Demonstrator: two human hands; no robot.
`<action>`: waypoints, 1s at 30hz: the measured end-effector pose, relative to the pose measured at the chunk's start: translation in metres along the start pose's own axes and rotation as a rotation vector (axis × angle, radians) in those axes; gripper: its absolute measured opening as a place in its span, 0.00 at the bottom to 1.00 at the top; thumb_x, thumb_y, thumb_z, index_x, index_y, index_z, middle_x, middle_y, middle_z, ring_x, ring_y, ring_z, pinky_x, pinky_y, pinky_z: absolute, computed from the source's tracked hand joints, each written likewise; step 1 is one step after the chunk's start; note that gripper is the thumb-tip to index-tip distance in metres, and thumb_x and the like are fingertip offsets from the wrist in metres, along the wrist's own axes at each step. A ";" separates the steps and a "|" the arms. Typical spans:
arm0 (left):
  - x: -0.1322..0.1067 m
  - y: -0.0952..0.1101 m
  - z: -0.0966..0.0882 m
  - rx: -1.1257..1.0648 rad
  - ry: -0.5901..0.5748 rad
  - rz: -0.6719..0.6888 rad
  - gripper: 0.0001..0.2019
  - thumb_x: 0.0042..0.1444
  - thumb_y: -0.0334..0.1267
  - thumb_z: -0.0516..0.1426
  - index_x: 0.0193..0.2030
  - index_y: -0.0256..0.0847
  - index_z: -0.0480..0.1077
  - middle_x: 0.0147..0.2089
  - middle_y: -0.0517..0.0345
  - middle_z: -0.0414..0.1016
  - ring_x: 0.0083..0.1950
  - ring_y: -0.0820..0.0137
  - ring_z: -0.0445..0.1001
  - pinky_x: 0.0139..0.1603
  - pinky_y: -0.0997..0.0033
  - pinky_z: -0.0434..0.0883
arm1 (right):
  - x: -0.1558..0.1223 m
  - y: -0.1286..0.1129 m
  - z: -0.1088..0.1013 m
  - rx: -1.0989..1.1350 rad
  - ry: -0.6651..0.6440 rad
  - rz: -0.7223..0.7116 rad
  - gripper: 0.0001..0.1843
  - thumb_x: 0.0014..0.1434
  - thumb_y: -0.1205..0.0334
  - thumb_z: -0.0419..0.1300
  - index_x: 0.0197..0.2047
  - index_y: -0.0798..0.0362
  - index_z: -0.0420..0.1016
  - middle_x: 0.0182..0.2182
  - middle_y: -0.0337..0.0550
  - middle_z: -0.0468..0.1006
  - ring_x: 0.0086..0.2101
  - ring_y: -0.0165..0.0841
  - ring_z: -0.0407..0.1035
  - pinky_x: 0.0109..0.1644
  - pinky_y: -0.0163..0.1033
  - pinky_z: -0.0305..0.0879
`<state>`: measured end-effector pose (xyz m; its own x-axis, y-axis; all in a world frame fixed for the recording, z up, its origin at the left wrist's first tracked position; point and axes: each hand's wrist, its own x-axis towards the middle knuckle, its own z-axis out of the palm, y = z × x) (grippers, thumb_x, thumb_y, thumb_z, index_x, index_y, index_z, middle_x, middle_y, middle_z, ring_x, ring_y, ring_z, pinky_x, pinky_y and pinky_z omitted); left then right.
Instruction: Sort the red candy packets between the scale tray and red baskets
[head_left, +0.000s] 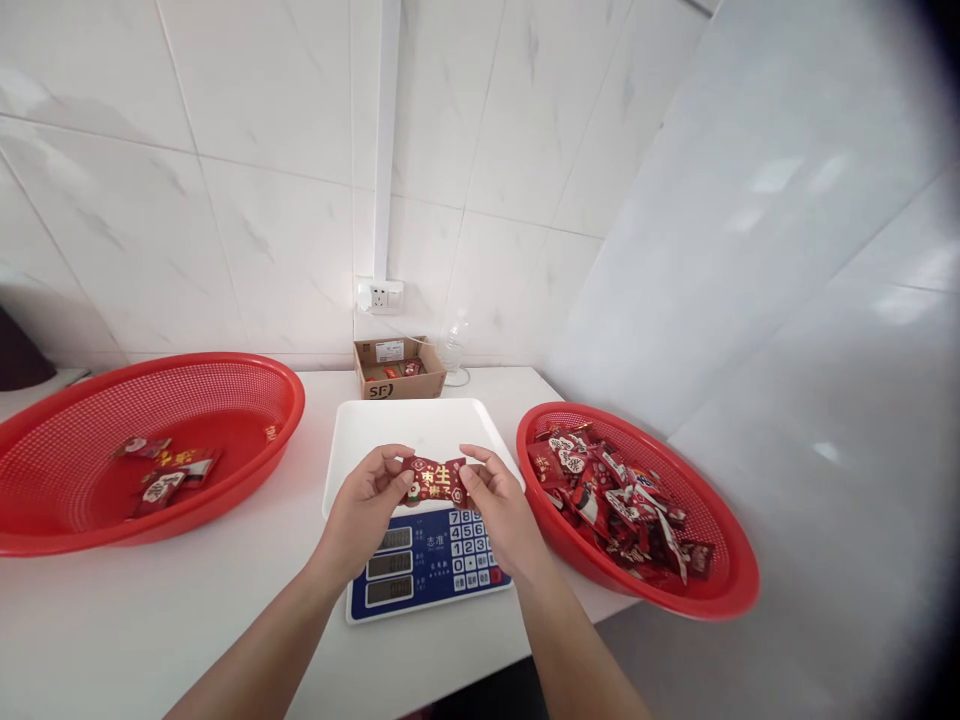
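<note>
Both my hands hold one small red snack packet (435, 481) with yellow and white lettering, stretched level between them. My left hand (373, 497) pinches its left end between thumb and fingers. At the right end, my right hand (501, 503) grips it the same way. Beneath the hands is a digital scale (431, 560) with a white weighing plate (420, 422) and a blue panel of displays and number keys. The packet is held above the near part of the scale and hides some of it.
A red basket (289, 440) on the left holds a few packets (176, 470). The right basket (720, 600) holds a pile of packets (600, 490) and overhangs the table edge. Behind the scale stand a cardboard box (405, 386) and a clear bottle (453, 345), near a wall socket (380, 296).
</note>
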<state>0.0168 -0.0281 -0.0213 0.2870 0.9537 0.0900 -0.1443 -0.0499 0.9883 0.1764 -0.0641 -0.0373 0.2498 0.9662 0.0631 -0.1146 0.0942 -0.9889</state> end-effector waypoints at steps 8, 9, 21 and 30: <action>0.003 -0.003 -0.001 0.018 -0.018 -0.025 0.23 0.50 0.43 0.59 0.53 0.44 0.61 0.39 0.58 0.74 0.42 0.65 0.74 0.45 0.60 0.72 | 0.003 -0.002 0.001 -0.038 -0.075 0.016 0.14 0.52 0.60 0.62 0.43 0.51 0.73 0.32 0.38 0.78 0.32 0.30 0.71 0.33 0.34 0.67; 0.003 -0.003 -0.001 0.030 -0.007 -0.014 0.23 0.49 0.42 0.59 0.53 0.44 0.61 0.37 0.59 0.74 0.41 0.66 0.74 0.44 0.61 0.72 | 0.002 -0.001 0.002 -0.025 -0.084 0.022 0.16 0.52 0.59 0.62 0.45 0.51 0.72 0.32 0.39 0.78 0.33 0.31 0.71 0.33 0.35 0.67; 0.001 -0.008 0.006 0.128 -0.058 -0.023 0.22 0.51 0.45 0.60 0.53 0.44 0.64 0.51 0.52 0.74 0.51 0.61 0.72 0.52 0.58 0.68 | 0.003 0.009 0.021 0.183 -0.081 0.059 0.13 0.52 0.51 0.64 0.33 0.54 0.74 0.26 0.38 0.76 0.26 0.27 0.68 0.28 0.31 0.64; 0.002 -0.014 0.008 -0.066 -0.109 -0.098 0.21 0.56 0.49 0.56 0.52 0.39 0.69 0.48 0.51 0.77 0.52 0.59 0.72 0.55 0.57 0.65 | -0.004 0.007 0.025 0.261 -0.185 0.137 0.20 0.51 0.51 0.65 0.45 0.52 0.74 0.39 0.42 0.77 0.35 0.30 0.72 0.36 0.35 0.69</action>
<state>0.0266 -0.0281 -0.0338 0.4035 0.9149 0.0103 -0.1718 0.0647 0.9830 0.1503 -0.0607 -0.0415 0.0394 0.9990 -0.0211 -0.3831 -0.0043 -0.9237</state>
